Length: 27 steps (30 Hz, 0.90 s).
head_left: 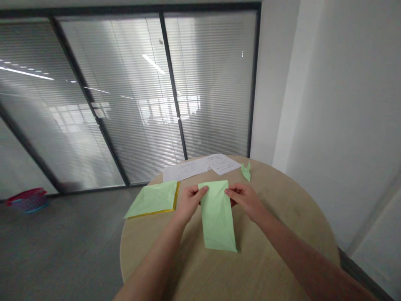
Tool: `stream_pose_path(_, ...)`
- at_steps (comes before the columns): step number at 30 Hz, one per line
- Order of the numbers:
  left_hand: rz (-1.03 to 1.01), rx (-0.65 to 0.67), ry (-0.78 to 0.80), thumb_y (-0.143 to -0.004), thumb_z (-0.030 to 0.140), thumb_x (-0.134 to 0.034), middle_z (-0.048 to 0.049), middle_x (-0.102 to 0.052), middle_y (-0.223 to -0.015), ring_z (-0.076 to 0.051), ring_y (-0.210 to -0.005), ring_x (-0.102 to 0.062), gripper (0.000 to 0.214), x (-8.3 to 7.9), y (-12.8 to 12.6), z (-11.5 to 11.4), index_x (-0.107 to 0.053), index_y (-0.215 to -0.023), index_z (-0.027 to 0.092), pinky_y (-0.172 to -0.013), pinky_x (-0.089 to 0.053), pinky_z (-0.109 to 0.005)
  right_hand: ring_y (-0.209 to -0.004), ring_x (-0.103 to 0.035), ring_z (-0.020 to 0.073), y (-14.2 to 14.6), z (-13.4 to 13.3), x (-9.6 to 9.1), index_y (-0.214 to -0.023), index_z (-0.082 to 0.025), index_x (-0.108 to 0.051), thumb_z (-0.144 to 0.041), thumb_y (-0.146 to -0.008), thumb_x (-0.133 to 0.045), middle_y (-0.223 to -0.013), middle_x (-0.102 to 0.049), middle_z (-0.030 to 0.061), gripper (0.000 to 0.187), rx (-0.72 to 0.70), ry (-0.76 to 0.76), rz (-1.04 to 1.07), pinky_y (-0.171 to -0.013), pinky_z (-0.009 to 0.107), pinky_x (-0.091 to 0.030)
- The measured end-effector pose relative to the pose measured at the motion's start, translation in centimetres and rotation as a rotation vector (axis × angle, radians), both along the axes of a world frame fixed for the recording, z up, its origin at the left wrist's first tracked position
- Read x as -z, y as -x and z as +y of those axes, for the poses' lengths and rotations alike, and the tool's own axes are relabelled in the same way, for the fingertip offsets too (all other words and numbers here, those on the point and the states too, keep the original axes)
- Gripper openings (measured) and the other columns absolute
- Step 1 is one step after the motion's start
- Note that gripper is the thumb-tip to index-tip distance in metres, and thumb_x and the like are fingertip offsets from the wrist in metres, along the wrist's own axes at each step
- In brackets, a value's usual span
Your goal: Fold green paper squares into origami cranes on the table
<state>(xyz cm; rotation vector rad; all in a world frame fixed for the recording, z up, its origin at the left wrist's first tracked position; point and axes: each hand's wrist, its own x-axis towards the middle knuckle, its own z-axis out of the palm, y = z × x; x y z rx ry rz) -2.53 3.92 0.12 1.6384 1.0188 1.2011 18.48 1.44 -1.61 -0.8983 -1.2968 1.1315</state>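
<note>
A light green sheet of paper (217, 221), folded into a tall narrow strip with creases across it, is held above the round table. My left hand (189, 201) pinches its upper left edge, thumb on the front and fingers behind. On the upper right edge, my right hand (246, 199) grips it the same way. The strip's lower end hangs toward me, close to the tabletop; whether it touches cannot be told. Left of my left hand lies more green paper (155, 198) on top of something yellow (176, 196).
The round wooden table (282, 246) carries white printed sheets (223, 163) at its far edge and a small folded green paper figure (246, 171) at the far right. A red and blue basket (28, 200) stands on the floor at left. Glass partitions with blinds rise behind.
</note>
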Motion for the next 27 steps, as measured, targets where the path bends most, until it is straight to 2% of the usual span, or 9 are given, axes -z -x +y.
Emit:
stream_pose_path(5,-0.009,-0.044,-0.035,-0.075,0.063,-0.066,0.0039,-0.043,-0.05,-0.01,-0.049,-0.039,0.052,-0.5,-0.1,-0.5,-0.052,-0.054,0.018,-0.048,-0.032,-0.023,-0.058,-0.061,0.0169,0.3,-0.6,-0.4,-0.078,-0.017,-0.07,-0.053,-0.07,-0.079,-0.066,-0.067,0.0032,0.038,0.044,0.013,0.017,-0.055,0.031,-0.052)
stream_pose_path(10,0.005,-0.061,-0.035,-0.076,0.062,-0.064,0.0049,-0.04,-0.049,-0.01,-0.047,-0.036,0.051,-0.3,-0.4,-0.6,-0.049,-0.053,0.019,-0.047,-0.029,-0.023,-0.057,-0.06,0.0161,0.4,-0.5,-0.3,-0.079,-0.018,-0.068,-0.052,-0.07,-0.078,-0.067,-0.067,0.0032,0.037,0.059,0.061,0.034,-0.053,0.029,-0.05)
stream_pose_path(13,0.018,-0.117,-0.055,-0.078,0.061,-0.062,0.0044,-0.042,-0.051,-0.01,-0.048,-0.037,0.049,0.0,-0.8,-0.6,-0.05,-0.054,0.019,-0.047,-0.027,-0.023,-0.055,-0.058,0.0147,0.6,-0.4,0.1,-0.078,-0.019,-0.065,-0.055,-0.074,-0.074,-0.066,-0.064,0.0017,0.038,0.037,0.105,0.046,-0.049,0.026,-0.046)
stream_pose_path(16,0.036,-0.216,-0.077,-0.081,0.058,-0.059,0.0034,-0.046,-0.053,-0.012,-0.051,-0.04,0.046,0.4,-1.0,-0.4,-0.053,-0.057,0.019,-0.048,-0.029,-0.024,-0.059,-0.06,0.015,0.8,-0.4,0.6,-0.083,-0.02,-0.063,-0.06,-0.079,-0.068,-0.071,-0.065,0.0013,0.041,-0.073,0.171,0.022,-0.051,0.025,-0.047)
stream_pose_path(18,0.023,-0.284,-0.095,-0.082,0.056,-0.058,0.0034,-0.047,-0.054,-0.012,-0.052,-0.041,0.044,0.7,-0.9,-0.1,-0.054,-0.058,0.019,-0.048,-0.03,-0.024,-0.069,-0.065,0.0171,0.9,-0.5,0.9,-0.093,-0.021,-0.065,-0.058,-0.08,-0.069,-0.084,-0.07,0.0033,0.04,-0.199,0.193,-0.011,-0.058,0.027,-0.05)
stream_pose_path(21,-0.058,-0.378,-0.137,-0.083,0.054,-0.059,0.0041,-0.044,-0.052,-0.012,-0.052,-0.04,0.044,1.0,-0.2,0.7,-0.05,-0.057,0.019,-0.049,-0.031,-0.024,-0.086,-0.069,0.0212,1.0,-0.4,1.2,-0.104,-0.02,-0.067,-0.048,-0.076,-0.077,-0.099,-0.073,0.006,0.041,-0.342,0.135,-0.058,-0.072,0.031,-0.053)
stream_pose_path(24,-0.147,-0.36,-0.119,-0.08,0.054,-0.063,0.0039,-0.047,-0.052,-0.011,-0.052,-0.042,0.044,0.9,0.8,1.5,-0.051,-0.056,0.019,-0.051,-0.035,-0.023,-0.083,-0.068,0.0215,0.7,0.1,1.5,-0.095,-0.018,-0.068,-0.042,-0.074,-0.078,-0.093,-0.074,0.0054,0.033,-0.265,0.068,-0.121,-0.073,0.032,-0.052)
stream_pose_path(27,-0.177,-0.189,-0.087,-0.074,0.049,-0.072,-0.0024,-0.068,-0.071,-0.016,-0.067,-0.059,0.033,0.3,1.8,2.2,-0.068,-0.076,0.016,-0.066,-0.05,-0.028,-0.07,-0.063,0.0186,-0.1,0.8,1.7,-0.084,-0.018,-0.069,-0.037,-0.078,-0.073,-0.079,-0.071,0.0029,0.02,-0.038,-0.076,-0.321,-0.063,0.029,-0.047)
